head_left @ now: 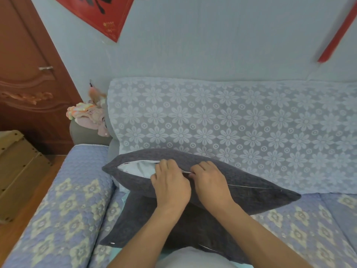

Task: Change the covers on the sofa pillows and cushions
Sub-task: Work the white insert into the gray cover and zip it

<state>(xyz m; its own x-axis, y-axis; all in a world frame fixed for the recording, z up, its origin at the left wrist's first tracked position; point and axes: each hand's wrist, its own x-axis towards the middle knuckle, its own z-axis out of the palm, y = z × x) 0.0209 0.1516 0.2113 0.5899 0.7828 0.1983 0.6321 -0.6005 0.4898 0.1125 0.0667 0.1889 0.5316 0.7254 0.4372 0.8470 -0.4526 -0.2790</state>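
Left hand: the left hand (171,183) is lying on top of the cover (241,182), fingers curled down over the zip edge and pinching the fabric at the mouth of the opening.
Right hand: the right hand (209,178) is sitting just right of the left hand, nearly touching it, fingers curled tight and pinching the zip line (249,186); the zip pull itself is hidden under the fingers.
Cover: dark grey and textured, it is lying across the sofa seat (289,225) with its far edge leaning against the backrest throw (231,117).
Cover opening: the zip edge is gaping left of the left hand and is running shut to the right of the right hand, toward the cover's right corner.
Inside the cover: a white pillow (138,168) is showing through the gap, filling the cover.
Second cover: another dark grey piece (139,219) is lying flat under the cover and nearer the person, spreading toward the armrest (63,209).
Sofa seat: quilted blue with pale flowers, it is carrying both grey pieces.
Beyond the cover: pink clothes (88,117) are piled up left of the backrest throw, and a cardboard box (17,171) is standing on the floor left of the armrest.
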